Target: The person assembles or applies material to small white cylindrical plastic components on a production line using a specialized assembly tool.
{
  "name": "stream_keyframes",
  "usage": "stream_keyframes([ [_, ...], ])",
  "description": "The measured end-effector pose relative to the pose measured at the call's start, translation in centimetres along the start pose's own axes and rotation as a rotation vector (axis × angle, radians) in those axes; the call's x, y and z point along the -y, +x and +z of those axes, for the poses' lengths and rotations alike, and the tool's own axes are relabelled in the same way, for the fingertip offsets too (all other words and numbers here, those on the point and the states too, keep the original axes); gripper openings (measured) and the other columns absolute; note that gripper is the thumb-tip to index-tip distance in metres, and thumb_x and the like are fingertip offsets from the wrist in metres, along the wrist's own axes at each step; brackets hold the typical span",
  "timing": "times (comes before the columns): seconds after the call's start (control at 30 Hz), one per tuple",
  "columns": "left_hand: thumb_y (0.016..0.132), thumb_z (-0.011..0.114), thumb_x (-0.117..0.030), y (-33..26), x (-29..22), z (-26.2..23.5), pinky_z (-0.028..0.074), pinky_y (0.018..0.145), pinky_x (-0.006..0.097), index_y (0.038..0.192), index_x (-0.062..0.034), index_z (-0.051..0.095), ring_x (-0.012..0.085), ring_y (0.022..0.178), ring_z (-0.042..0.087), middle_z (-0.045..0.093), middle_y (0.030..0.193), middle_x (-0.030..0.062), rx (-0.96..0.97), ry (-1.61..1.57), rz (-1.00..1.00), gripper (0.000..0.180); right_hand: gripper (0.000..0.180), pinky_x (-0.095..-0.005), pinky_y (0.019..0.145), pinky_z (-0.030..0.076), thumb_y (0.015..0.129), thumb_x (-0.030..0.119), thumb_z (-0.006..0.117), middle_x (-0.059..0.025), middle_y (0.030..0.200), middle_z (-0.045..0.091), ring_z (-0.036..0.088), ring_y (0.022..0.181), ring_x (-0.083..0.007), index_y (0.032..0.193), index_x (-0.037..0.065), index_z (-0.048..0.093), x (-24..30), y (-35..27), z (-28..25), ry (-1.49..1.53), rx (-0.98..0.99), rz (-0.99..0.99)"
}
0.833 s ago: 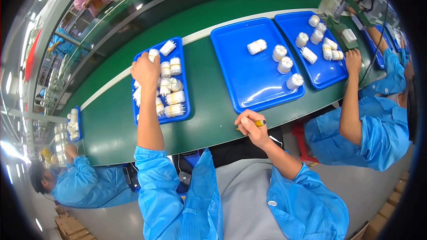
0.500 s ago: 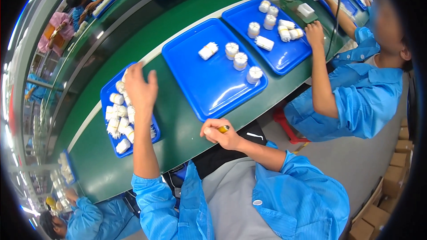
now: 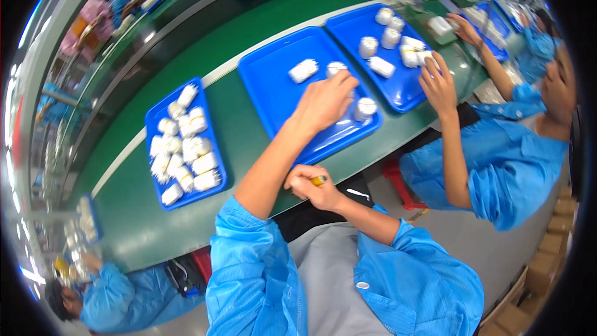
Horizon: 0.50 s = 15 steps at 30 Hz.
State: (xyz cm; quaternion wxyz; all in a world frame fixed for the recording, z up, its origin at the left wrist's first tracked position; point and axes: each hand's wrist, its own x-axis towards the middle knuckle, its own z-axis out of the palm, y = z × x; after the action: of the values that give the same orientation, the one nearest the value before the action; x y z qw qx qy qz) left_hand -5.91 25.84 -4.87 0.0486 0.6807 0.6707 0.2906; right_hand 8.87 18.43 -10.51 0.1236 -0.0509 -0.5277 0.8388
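My left hand (image 3: pixel 326 99) reaches over the middle blue tray (image 3: pixel 258 74), its fingers bent and closed around a white cylindrical part, mostly hidden beneath them. Beside it in the tray stand one white cylindrical part (image 3: pixel 336 69) behind and another (image 3: pixel 365 109) in front; a third (image 3: pixel 303 70) lies on its side. My right hand (image 3: pixel 314 188), at the table's near edge, is closed on a thin yellow-and-black tool (image 3: pixel 318 180), most of which the fist hides. To the left, a smaller blue tray (image 3: pixel 221 177) holds several white parts with pale yellow bands.
A third blue tray (image 3: pixel 398 98) with several such parts stands at right, where a co-worker's hand (image 3: pixel 438 84) reaches over its edge. A white block (image 3: pixel 440 27) sits in a fixture beyond. Green table (image 3: pixel 134 230) runs under the trays; a red stool (image 3: pixel 401 183) stands below.
My left hand has moved right from the left tray to the middle tray and closed around a part there. My right hand stays nearly still. The co-worker's near hand has come over the right tray.
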Motion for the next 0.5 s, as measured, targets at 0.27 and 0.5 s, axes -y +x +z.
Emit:
stream_keyframes([
  [0.27, 0.083, 0.066, -0.006, -9.4, -1.3, -6.1, 0.056, 0.068, 0.032, 0.115, -0.0048, 0.058, 0.0227, 0.083, 0.067, 0.059, 0.108, 0.0119, -0.416, -0.215, -0.387, 0.033, 0.025, -0.0223, 0.047, 0.029, 0.099, 0.021, 0.052, 0.0031, 0.060, 0.045, 0.038, 0.052, -0.0035, 0.086, 0.000, 0.060, 0.3, -0.1, -0.5, -0.040, -0.002, -0.050],
  [0.5, 0.092, 0.058, -0.010, -17.1, -1.5, -6.4, 0.058, 0.084, 0.035, 0.123, -0.0022, 0.045, 0.0301, 0.094, 0.067, 0.059, 0.118, 0.0196, -0.762, -1.755, -0.532, 0.034, 0.026, -0.0226, 0.046, 0.029, 0.099, 0.021, 0.052, 0.0028, 0.059, 0.045, 0.038, 0.051, -0.0036, 0.086, 0.000, 0.059, 0.4, 0.2, 0.0, -0.018, 0.013, -0.054],
])
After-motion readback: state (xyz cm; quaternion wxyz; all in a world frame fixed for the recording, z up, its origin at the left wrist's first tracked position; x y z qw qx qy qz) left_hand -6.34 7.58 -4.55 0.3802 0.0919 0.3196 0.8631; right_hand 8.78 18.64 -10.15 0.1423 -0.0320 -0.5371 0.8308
